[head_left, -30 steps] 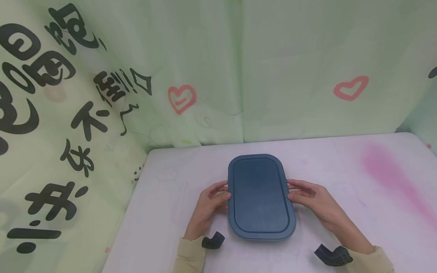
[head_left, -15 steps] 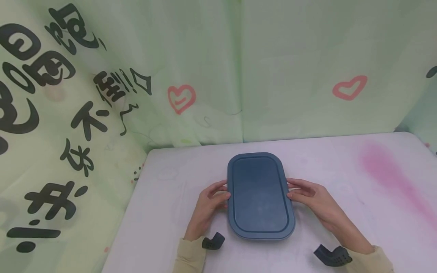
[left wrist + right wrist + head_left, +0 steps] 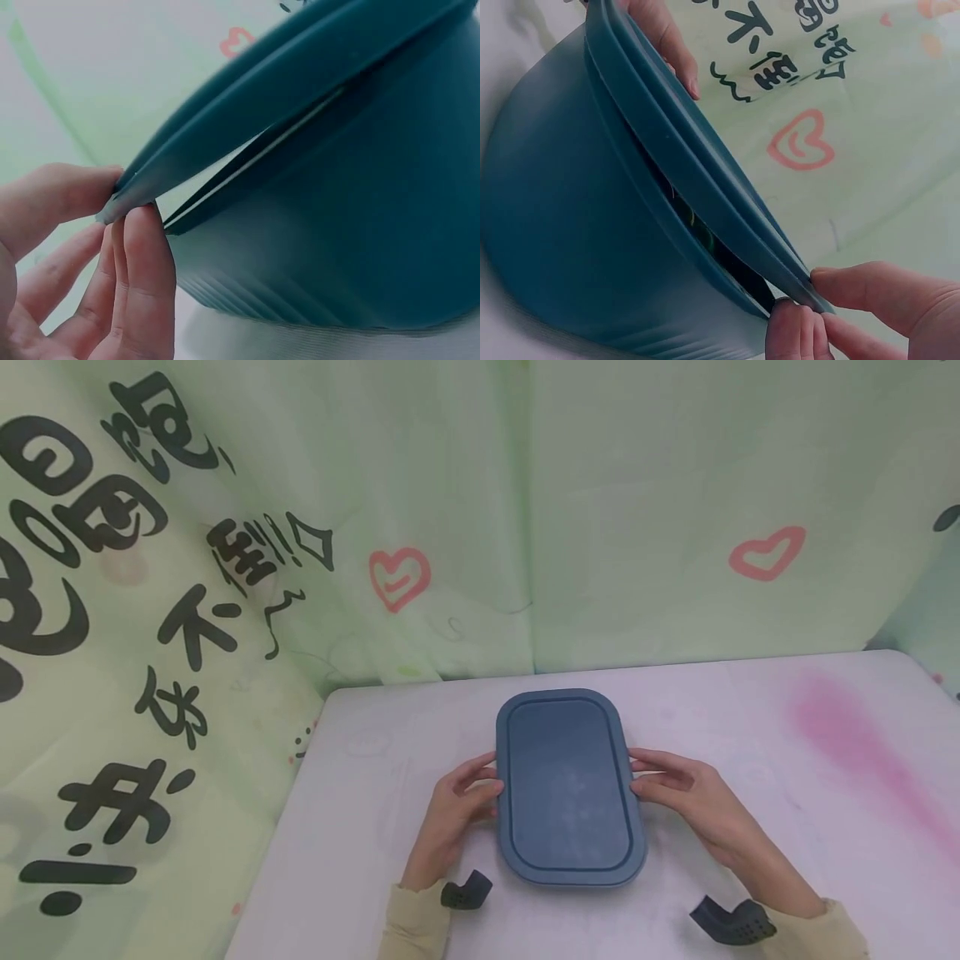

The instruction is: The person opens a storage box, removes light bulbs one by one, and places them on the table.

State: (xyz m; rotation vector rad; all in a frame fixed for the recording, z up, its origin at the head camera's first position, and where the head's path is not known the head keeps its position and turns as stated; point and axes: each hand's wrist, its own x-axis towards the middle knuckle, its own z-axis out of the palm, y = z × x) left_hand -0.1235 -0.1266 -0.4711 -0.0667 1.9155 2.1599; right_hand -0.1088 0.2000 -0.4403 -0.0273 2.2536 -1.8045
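A dark blue rectangular lid (image 3: 570, 777) with rounded corners lies between the hands in the head view. My left hand (image 3: 459, 810) pinches its left rim, thumb above and fingers below. On the opposite rim, my right hand (image 3: 693, 797) pinches the lid in the same way. The wrist views show the blue box (image 3: 322, 247) under the lid, ribbed low on its wall. A wedge-shaped gap separates lid and box, widest near the fingers. Through the gap in the right wrist view are dark greenish bits (image 3: 705, 234), too dim to identify. From above, the lid hides the inside.
The box stands on a table with a pale cloth (image 3: 375, 843) bearing a pink smear at right. Green curtains (image 3: 637, 527) with hearts and black lettering hang behind and at left. Black curved wrist mounts (image 3: 731, 921) stick out from both sleeves.
The lid's far edge has risen slightly, tilting it a little more. Both hands have moved up slightly with it, their grip on the rim unchanged.
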